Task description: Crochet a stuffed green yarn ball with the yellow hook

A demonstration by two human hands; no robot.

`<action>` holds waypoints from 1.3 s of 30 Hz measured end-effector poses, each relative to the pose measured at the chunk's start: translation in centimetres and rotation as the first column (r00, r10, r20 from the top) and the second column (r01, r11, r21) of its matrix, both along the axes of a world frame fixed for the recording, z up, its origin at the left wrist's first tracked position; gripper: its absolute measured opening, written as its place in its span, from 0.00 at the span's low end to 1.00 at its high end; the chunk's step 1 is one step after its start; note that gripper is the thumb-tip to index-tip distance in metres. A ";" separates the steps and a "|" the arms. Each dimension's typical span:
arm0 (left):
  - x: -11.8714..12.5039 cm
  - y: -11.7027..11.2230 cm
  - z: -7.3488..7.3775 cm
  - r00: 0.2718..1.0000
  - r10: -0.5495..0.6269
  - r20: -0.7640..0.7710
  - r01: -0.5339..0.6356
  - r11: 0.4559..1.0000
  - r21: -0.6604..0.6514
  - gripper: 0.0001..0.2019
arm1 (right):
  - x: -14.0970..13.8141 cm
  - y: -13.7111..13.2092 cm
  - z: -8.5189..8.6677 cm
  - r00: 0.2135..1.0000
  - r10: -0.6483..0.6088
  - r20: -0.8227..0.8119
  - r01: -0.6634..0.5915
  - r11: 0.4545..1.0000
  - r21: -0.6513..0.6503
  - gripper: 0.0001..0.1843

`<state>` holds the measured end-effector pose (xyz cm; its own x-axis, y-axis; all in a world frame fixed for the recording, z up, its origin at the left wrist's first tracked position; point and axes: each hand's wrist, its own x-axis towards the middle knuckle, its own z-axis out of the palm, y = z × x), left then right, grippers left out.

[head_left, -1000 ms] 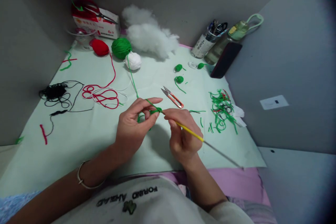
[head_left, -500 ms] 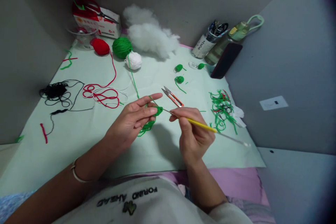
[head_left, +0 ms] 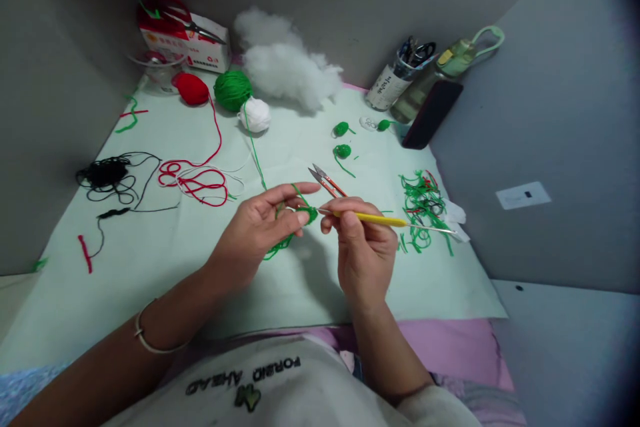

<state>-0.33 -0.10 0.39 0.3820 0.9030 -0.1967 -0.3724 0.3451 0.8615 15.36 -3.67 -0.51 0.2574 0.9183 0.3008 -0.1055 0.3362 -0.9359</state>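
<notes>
Between thumb and fingers, my left hand (head_left: 255,230) pinches a small green crocheted piece (head_left: 311,214). Green yarn (head_left: 257,159) runs from the green ball (head_left: 233,90) over its raised index finger. My right hand (head_left: 367,250) is closed, pen-like, around the yellow handle of a crochet hook (head_left: 380,219). The hook's working tip is at the green piece; its other metal end points right. Loose green yarn (head_left: 279,248) lies under my left hand. Orange-handled thread snips (head_left: 327,181) rest just beyond my right fingers, partly covered by them.
At the back sit a white yarn ball (head_left: 255,115), a red ball (head_left: 193,89) and white stuffing (head_left: 290,70). Small green pieces (head_left: 342,151) lie mid-right, near a phone (head_left: 432,115) and bottle (head_left: 453,60). Yarn scraps (head_left: 423,207) are at right, black yarn (head_left: 105,175) at left.
Both hands have shifted slightly, the left one and the green piece a little to the right. The crochet hook has swung to a flatter angle, its rear end higher.
</notes>
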 end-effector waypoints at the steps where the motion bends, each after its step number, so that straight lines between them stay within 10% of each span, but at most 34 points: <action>1: 0.1 -0.1 -0.1 0.999 -0.032 0.012 0.033 0.999 -0.002 0.17 | 0.0 0.2 -0.1 0.999 -0.010 0.037 0.009 1.000 0.006 0.07; 8: 0.7 -0.4 0.2 0.998 0.007 0.067 -0.002 0.998 -0.066 0.23 | -0.2 0.3 -0.2 0.973 -0.078 0.219 0.053 0.991 0.119 0.07; 15: -0.2 0.3 0.2 0.950 -0.146 0.274 0.211 0.951 -0.225 0.20 | 1.0 0.9 0.0 0.994 0.026 -0.105 -0.030 0.999 -0.037 0.09; 19: -0.1 -0.1 0.1 0.967 -0.112 0.228 0.149 0.978 -0.149 0.20 | 1.1 0.9 0.1 0.983 0.082 -0.166 -0.098 0.991 -0.094 0.10; 26: 1.1 -0.8 0.1 0.998 0.051 0.045 -0.049 0.997 -0.057 0.17 | -0.1 0.2 -0.3 0.976 -0.034 0.217 0.019 0.997 0.071 0.09; 30: 1.2 -0.7 0.1 0.988 0.106 0.109 -0.087 0.982 -0.165 0.19 | -0.2 -0.1 -0.5 0.804 -0.216 0.554 0.050 0.953 0.299 0.17; 34: 0.8 -0.1 0.0 0.976 0.050 0.211 0.018 0.952 -0.307 0.16 | 0.0 0.1 -0.3 0.878 -0.217 0.426 0.107 0.957 0.268 0.14; 39: 1.1 0.0 0.2 0.966 0.162 0.200 -0.121 0.972 -0.201 0.25 | -0.3 0.5 0.0 0.923 -0.145 0.356 0.096 0.984 0.153 0.11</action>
<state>0.82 -0.13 0.58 0.3043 0.9062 -0.2936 -0.5972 0.4216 0.6823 15.05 -3.19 -0.50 0.2139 0.8336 0.5092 0.2830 0.4460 -0.8491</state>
